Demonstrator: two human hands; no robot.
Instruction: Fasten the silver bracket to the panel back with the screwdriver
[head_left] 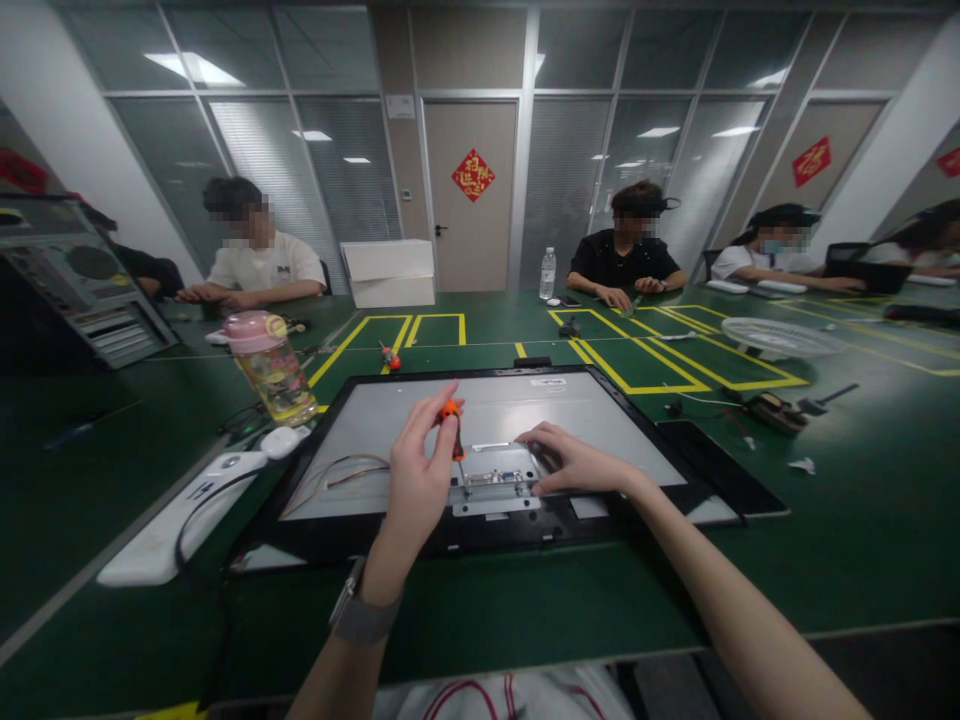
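Note:
A flat monitor panel (510, 410) lies back side up on the green table, with a black frame around its grey metal back. Near its front edge sits a metal bracket with ports (499, 478). My left hand (426, 450) grips an orange and black screwdriver (452, 430), its shaft pointing down at the left end of the bracket. At the bracket's right end, my right hand (566, 460) rests with bent fingers against a dark part; its fingertips are partly hidden. Thin cables (337, 480) lie on the panel to the left.
A white power strip (184, 515) and a pink-lidded bottle (270, 370) stand left. Another red screwdriver (391, 358) lies behind the panel. A black flat piece (720, 465) and a dark tool (776, 410) lie right. Several people sit across the table.

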